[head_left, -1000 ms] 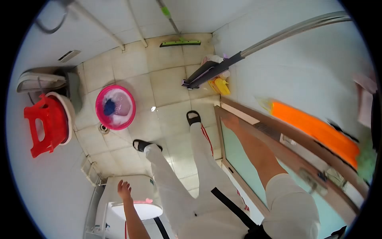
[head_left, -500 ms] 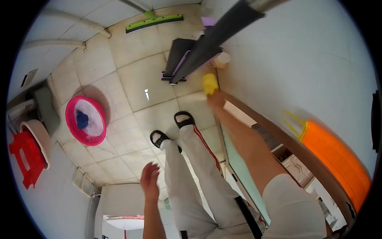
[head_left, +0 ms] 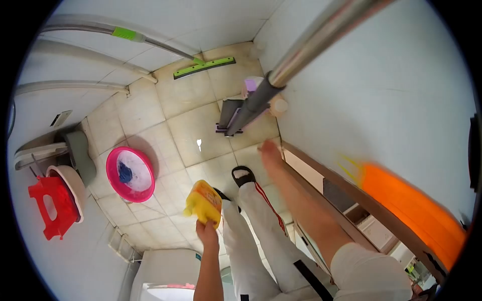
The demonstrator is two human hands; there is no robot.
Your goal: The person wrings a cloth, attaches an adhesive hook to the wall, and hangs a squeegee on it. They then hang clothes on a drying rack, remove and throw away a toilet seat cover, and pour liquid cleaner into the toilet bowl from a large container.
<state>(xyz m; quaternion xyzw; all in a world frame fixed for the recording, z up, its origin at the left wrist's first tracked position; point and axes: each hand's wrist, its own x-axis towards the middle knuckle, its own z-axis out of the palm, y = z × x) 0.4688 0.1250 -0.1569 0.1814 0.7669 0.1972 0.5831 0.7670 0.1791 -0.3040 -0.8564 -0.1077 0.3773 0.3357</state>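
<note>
My left hand (head_left: pixel 206 231) is closed around a yellow detergent-like bottle (head_left: pixel 205 200) with an orange-and-yellow label, held above the floor beside my legs. My right hand (head_left: pixel 271 154) reaches out low along the wall by the door frame, with no object visible in it; its fingers are slightly blurred and look loosely apart. To the left on the tiles stands a pink basin (head_left: pixel 111 173) of white suds, with a dark blue cloth (head_left: pixel 125 173) in it. A flat mop (head_left: pixel 251 113) with a grey and metal pole rises in front of me.
A green floor squeegee (head_left: pixel 206 67) leans at the far wall. Pale containers (head_left: pixel 278 107) sit behind the mop head. Left are a red plastic stool (head_left: pixel 52 205), a pale basin (head_left: pixel 75 190) and a grey-green basin (head_left: pixel 80 155). An orange item (head_left: pixel 406 200) hangs at right.
The yellow bottle has passed from my right hand to my left, moving left and toward me. My right hand has let go. The view has shifted, so the floor items appear lower.
</note>
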